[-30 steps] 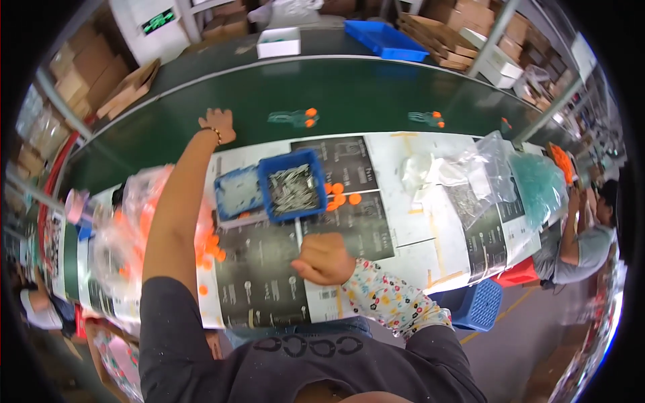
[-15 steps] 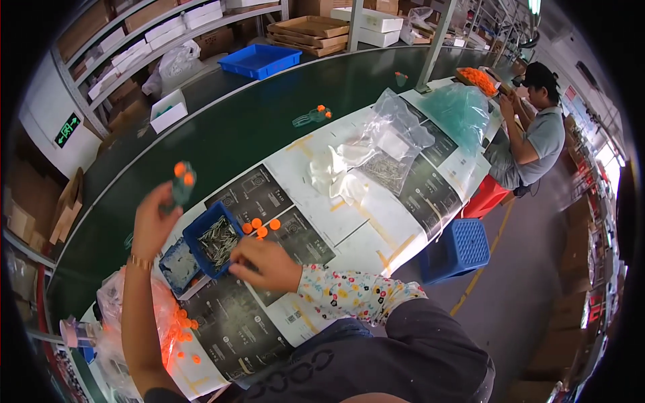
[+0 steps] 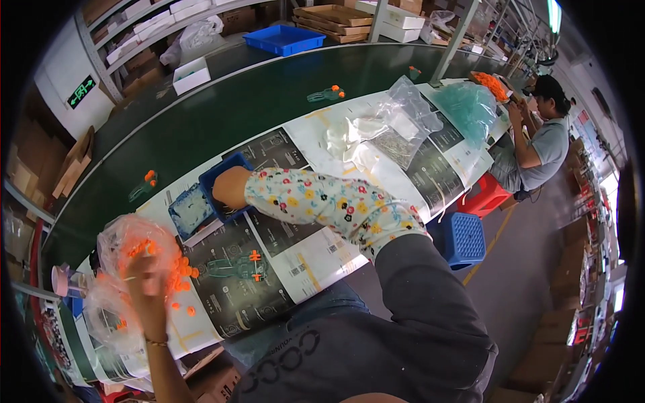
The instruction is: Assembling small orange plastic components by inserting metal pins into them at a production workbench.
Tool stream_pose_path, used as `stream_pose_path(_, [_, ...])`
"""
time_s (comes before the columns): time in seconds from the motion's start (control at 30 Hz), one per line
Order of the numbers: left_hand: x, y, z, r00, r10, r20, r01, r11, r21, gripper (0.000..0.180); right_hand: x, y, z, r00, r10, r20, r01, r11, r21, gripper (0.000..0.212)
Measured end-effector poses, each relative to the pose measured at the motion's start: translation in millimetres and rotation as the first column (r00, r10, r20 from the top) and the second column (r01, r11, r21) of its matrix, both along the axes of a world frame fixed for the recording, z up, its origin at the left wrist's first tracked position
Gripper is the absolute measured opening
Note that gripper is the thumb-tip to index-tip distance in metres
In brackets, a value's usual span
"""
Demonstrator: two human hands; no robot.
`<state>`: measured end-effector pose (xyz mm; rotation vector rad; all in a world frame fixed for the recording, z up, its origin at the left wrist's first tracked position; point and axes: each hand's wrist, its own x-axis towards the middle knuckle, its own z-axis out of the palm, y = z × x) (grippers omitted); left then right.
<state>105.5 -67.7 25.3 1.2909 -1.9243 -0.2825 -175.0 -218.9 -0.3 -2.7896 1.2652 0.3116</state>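
My left hand [image 3: 144, 274], smeared by motion, is at the clear plastic bag [image 3: 111, 252] of orange caps [image 3: 185, 267]; its finger pose is unclear. My right hand [image 3: 232, 187] reaches down into the blue bin [image 3: 236, 161], its fingers hidden behind the back of the hand. Between the two arms, on the dark printed sheet, lies a translucent green piece [image 3: 228, 269] with orange parts at its right end. A similar green piece with orange caps [image 3: 150, 177] rests on the dark green belt, left of the bin.
A worn blue-and-white tray [image 3: 191, 213] adjoins the bin. The green belt [image 3: 222, 107] curves behind the table, carrying more green pieces [image 3: 326, 95]. Clear bags [image 3: 403, 127] lie to the right. A co-worker [image 3: 547, 134] sits at the far right; a blue stool [image 3: 463, 238] stands nearer.
My left hand has let go of a green piece over the belt and moved down to the bag. My right hand has moved into the bin. A green piece now lies on the sheet.
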Motion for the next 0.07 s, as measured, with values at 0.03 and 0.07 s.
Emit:
stream_pose_path(0.03, [50.8,-11.5,-8.6,0.995,0.103,-0.017,-0.104,0.981,-0.164,0.033,-1.6,-2.7,3.0,1.000,0.000,-0.029,0.001,1.000,0.026,0.028])
stream_pose_path(0.07, [90.4,-10.7,-6.1,0.950,0.306,-0.056,-0.311,0.935,-0.168,0.031,1.3,-5.4,4.2,0.998,0.018,-0.060,-0.014,0.999,0.052,0.031])
